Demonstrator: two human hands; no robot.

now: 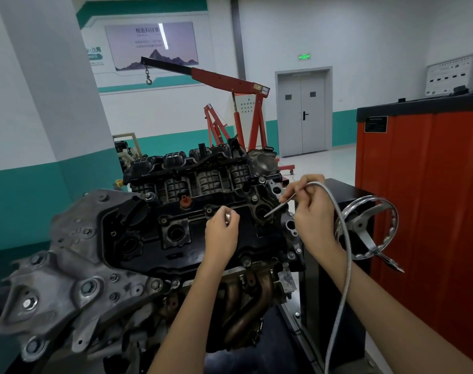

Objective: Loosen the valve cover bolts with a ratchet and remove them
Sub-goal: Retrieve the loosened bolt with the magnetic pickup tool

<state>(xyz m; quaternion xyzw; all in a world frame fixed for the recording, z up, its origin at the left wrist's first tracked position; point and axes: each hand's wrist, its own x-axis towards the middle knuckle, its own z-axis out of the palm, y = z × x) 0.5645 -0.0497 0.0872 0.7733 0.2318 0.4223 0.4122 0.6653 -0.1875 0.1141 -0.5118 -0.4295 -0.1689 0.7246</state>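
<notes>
The black valve cover (192, 238) lies on top of an engine mounted on a stand. Bolts remain in it, one at the back right (254, 198) and one at the front (246, 263). My left hand (221, 233) hovers over the cover's middle and holds a small silver metal piece (228, 216) in curled fingers. My right hand (312, 211) pinches a long flexible silver pick-up tool (340, 252). Its thin tip (267, 214) reaches into the rightmost spark plug well (261, 213). No ratchet is in view.
A silver handwheel (366, 228) of the engine stand sticks out at the right, close to the tool's hose. A red cabinet (424, 198) stands further right. A red engine crane (230, 103) is behind the engine. The grey timing cover (68, 265) bulges at the left.
</notes>
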